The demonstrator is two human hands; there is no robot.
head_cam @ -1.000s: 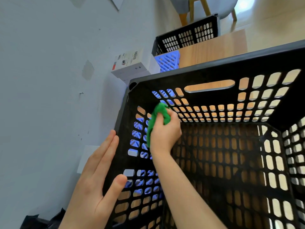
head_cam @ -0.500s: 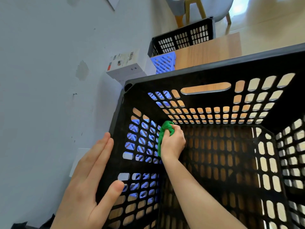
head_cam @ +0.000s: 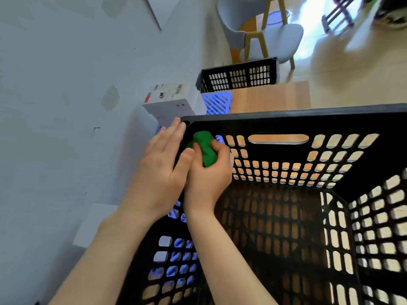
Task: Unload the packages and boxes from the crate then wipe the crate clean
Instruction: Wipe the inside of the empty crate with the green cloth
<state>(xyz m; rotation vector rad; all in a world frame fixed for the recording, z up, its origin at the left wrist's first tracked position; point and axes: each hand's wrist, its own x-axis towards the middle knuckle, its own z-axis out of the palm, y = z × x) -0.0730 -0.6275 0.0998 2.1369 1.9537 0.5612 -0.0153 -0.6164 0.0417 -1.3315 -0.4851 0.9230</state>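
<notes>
A large black perforated crate [head_cam: 286,119] fills the lower right, with nothing visible inside it. My right hand [head_cam: 207,177] grips a bunched green cloth [head_cam: 204,148] against the inside of the crate's far left corner, just under the rim. My left hand [head_cam: 160,164] lies flat with straight fingers on the outside of the left wall near that same corner, its thumb over the rim beside my right hand.
A white box [head_cam: 169,102] with labels stands by the grey wall, a blue basket [head_cam: 218,102] beside it. A second black crate [head_cam: 240,75] sits beyond on the wooden table [head_cam: 271,95]. A grey chair [head_cam: 259,34] stands further back.
My right hand has lifted the cloth from low on the left wall up to the far left corner at the rim. My left hand has slid forward along the outside to that corner.
</notes>
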